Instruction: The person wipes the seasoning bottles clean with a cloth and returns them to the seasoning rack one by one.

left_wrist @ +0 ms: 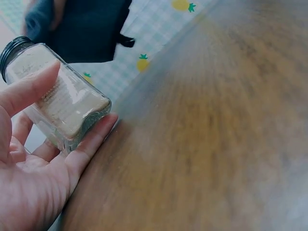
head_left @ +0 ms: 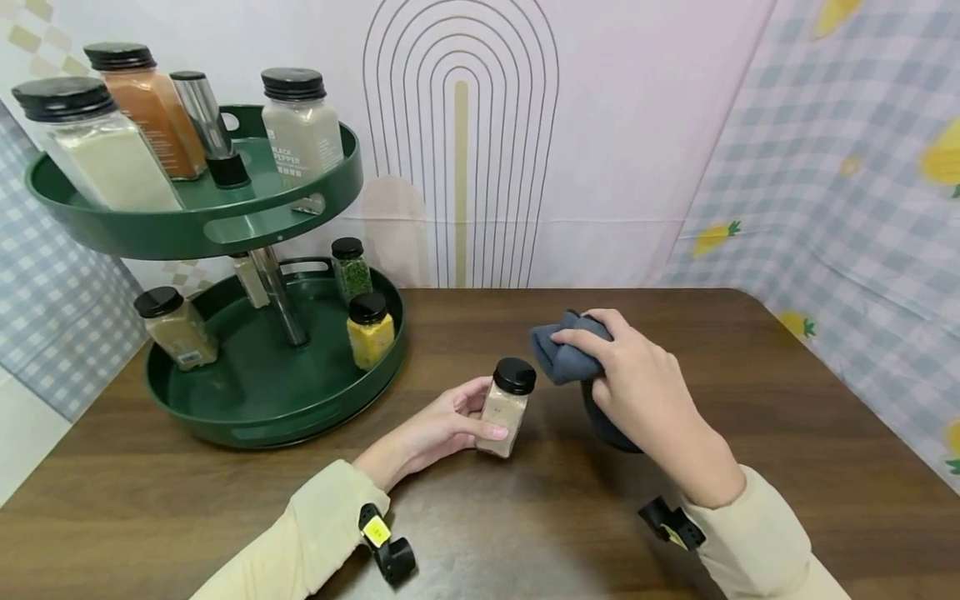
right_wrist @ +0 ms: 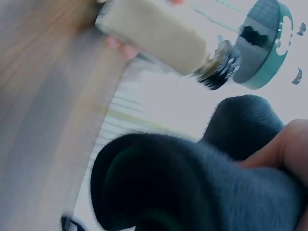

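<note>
At ten o'clock, a green two-tier stand (head_left: 255, 429) bears spice jars (head_left: 371, 340); the right wrist view catches just part of it. Next along, the left hand (head_left: 431, 433), reaching in from seven o'clock, pinches a black-lidded jar (head_left: 504, 415) over the brown table (head_left: 487, 517), its lid tipped toward one o'clock; the left wrist view adds a finger along the glass base. At twelve stands an arch-patterned backdrop (head_left: 600, 150). The right hand (head_left: 637, 379), fingers bent, grips a bunched blue-grey cloth (head_left: 561, 360) near the lid, its dark hollow fold visible from the right wrist. Checked fabric (head_left: 847, 208) hangs at two.
</note>
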Motion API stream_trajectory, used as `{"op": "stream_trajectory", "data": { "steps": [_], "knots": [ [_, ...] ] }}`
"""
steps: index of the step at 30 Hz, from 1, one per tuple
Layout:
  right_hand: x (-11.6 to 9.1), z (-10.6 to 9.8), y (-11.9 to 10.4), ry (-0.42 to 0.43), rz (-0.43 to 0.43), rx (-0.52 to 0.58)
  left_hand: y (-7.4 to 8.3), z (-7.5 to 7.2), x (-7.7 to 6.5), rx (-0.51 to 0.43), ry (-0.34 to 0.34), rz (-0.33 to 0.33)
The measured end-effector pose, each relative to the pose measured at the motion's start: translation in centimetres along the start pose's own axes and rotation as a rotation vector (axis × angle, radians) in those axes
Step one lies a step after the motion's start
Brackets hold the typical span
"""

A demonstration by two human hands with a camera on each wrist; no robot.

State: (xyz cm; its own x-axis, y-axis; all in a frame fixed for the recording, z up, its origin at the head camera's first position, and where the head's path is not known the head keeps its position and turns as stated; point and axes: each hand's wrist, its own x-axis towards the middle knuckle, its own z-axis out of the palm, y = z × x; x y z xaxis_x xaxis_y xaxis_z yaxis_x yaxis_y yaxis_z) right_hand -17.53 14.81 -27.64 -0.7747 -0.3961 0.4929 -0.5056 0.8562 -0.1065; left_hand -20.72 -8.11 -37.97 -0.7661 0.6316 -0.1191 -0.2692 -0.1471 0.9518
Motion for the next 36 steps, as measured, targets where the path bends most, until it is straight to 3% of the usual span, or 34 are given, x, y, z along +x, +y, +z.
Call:
{"op": "stream_trajectory", "data": {
  "steps": [3, 6, 8, 23, 32, 34, 36],
  "knots": [
    [-0.1, 0.0, -0.6, 0.035, -0.108, 0.088, 0.1, 0.0, 0.0, 0.015, 0.003, -0.015],
    [-0.1, 0.3, -1.2, 0.002, -0.201, 0.121, 0.2, 0.1, -0.1, 0.035, 0.004, -0.025],
    [-0.2, 0.6, -1.5, -0.016, -0.218, 0.109, 0.3, 0.2, -0.1, 0.045, 0.005, -0.030],
    [-0.3, 0.8, -1.9, -0.039, -0.093, -0.016, 0.4, 0.7, 0.1, 0.085, 0.036, -0.036],
    [-0.1, 1.1, -0.1, -0.152, 0.001, -0.134, 0.1, 0.5, 0.0, 0.080, 0.001, 0.004],
    [-0.1, 1.0, 0.1, -0.153, 0.021, -0.128, 0.1, 0.5, 0.0, 0.076, -0.008, 0.005],
    [0.0, 0.7, 0.2, -0.104, 0.030, -0.078, 0.2, 0.5, 0.1, 0.070, -0.016, 0.002]
  ]
}}
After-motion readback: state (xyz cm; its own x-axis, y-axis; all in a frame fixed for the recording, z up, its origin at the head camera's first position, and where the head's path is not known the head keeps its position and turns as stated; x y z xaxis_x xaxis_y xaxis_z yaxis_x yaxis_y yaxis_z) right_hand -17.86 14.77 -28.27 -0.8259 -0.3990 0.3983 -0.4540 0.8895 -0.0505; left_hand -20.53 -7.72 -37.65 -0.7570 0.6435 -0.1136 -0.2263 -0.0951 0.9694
